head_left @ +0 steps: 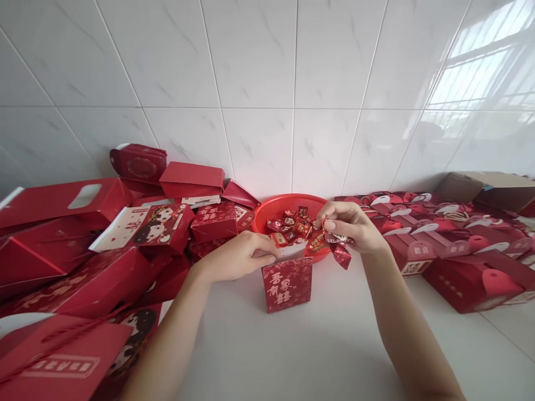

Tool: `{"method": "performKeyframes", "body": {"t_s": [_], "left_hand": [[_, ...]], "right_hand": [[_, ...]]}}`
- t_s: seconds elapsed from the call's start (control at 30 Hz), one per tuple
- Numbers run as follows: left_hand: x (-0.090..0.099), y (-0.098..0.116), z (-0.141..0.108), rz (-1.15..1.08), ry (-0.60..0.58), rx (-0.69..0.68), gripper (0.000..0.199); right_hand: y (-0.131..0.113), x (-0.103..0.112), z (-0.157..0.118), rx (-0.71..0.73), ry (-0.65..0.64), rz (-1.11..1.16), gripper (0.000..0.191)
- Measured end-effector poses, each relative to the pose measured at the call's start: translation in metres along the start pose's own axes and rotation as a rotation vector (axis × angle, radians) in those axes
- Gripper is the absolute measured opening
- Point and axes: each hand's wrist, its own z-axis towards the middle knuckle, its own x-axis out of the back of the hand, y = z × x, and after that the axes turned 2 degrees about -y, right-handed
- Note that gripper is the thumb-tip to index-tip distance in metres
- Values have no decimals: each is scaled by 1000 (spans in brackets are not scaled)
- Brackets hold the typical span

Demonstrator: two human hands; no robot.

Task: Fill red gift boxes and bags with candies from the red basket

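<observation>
A small red gift box (287,285) with white lettering stands upright on the pale table, its top flap up. My left hand (246,255) is at the box's upper left edge, thumb and fingers closed on it. To the right, my right hand (349,223) pinches a wrapped candy (339,248) in red and brown foil, held above the table beside the box. Behind both hands sits a red plastic basket (267,205) with several wrapped candies (292,224) inside, its front partly hidden by the box and my hands.
Red gift boxes (67,278) lie heaped on the left. Rows of handled red boxes (418,234) stand on the right, with a brown cardboard box (480,186) behind them. A white tiled wall (259,67) closes off the back of the table (292,356).
</observation>
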Motion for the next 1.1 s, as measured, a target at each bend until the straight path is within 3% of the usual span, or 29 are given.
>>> {"method": "performKeyframes", "body": {"t_s": [0.2,0.33,0.5,0.57,0.77,0.97,1.1], "left_hand": [[-2,2,1,-20,-41,85,28],[-11,12,-8,72,-45,113,50],[-31,30,-17,185,-36,13,56],[-34,33,-17,189,-45,-2,55],[-20,23,-9,76,-90,59,45],[-7,4,1,5,-123,91,50],[-4,-3,6,-26,-132,78,51]], "right_hand": [[-1,3,-1,-32,-7,-111,20],[-15,-1,-6,-44,-49,-237,17],[-29,-18,-9,-47,-343,-419,13],[-28,-25,-9,-24,-395,-543,14],[-15,-34,-4,-7,-260,-774,15],[-2,-44,4,22,35,-801,13],[9,-54,7,60,-34,-874,16]]}}
